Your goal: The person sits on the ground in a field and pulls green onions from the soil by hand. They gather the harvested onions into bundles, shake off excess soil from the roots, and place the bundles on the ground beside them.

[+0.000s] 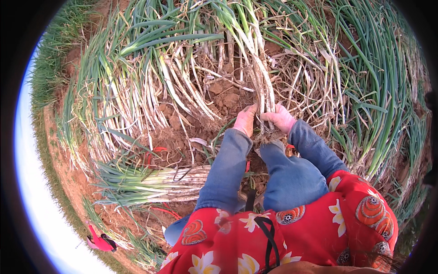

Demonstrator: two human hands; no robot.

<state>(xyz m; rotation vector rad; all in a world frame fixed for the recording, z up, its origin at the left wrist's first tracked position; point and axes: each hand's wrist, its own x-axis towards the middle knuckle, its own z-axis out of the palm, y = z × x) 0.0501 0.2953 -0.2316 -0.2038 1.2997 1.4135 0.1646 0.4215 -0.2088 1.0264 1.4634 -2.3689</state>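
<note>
Both my hands are closed around the soiled white lower stalks of a small bunch of green onions [263, 80]. My left hand [245, 120] grips it from the left, and my right hand [280, 118] has its thumb across the stalks near the roots. The bunch points away from me, with its green tops at the upper edge of the view. Its roots hang just above my bent knee [291, 178]. Left of my left forearm lies a thick bundle of green onions [171, 185] on its side, with a dark band around its stalks.
Rows of pulled green onions lie on the soil at left [137, 99] and right [373, 85]. Withered stalks [308, 82] are tangled beyond my right hand. Red ties [149, 157] lie on the reddish soil [227, 97]. Another person [101, 241] is far off at lower left.
</note>
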